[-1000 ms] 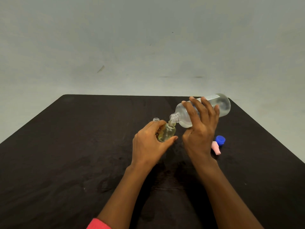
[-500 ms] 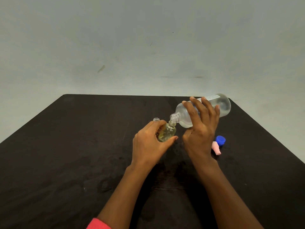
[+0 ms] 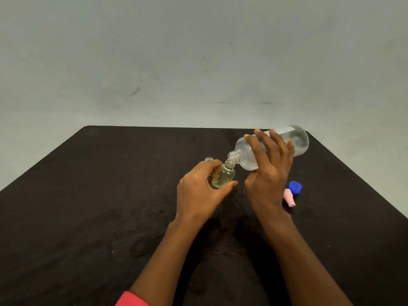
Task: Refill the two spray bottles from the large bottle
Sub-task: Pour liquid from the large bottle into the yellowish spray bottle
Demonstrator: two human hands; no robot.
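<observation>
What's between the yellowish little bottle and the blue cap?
Head view: the right hand, gripping the big bottle, lies between the little bottle and blue cap.

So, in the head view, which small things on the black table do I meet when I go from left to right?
threaded neck of a small clear bottle → small clear bottle with yellowish liquid → pink plastic cap → blue round plastic cap. The large tilted clear bottle overlaps these, so it is left out.

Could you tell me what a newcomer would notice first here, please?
The right hand tips the large clear bottle nearly flat, its mouth at the neck of a small bottle of yellowish liquid gripped by the left hand. A blue cap and a pink cap lie beside the right hand on the dark table.
</observation>
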